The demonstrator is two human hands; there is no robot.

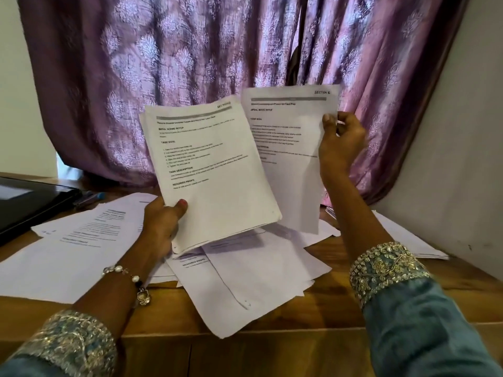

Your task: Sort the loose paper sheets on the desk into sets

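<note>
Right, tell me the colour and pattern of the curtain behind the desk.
Purple with a pale, whitish floral motif repeated over its folds; the curtain shows in the head view.

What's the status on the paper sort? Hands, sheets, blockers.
Left hand grips a raised stack. Right hand pinches a single sheet. Loose sheets lie on the desk. No blockers.

A single head-worn camera is looking forward and down from close above the near edge of a wooden desk [340, 317], facing a purple curtain [190, 63] at the far side. Its wide angle is bending the walls at left and right inward.
</note>
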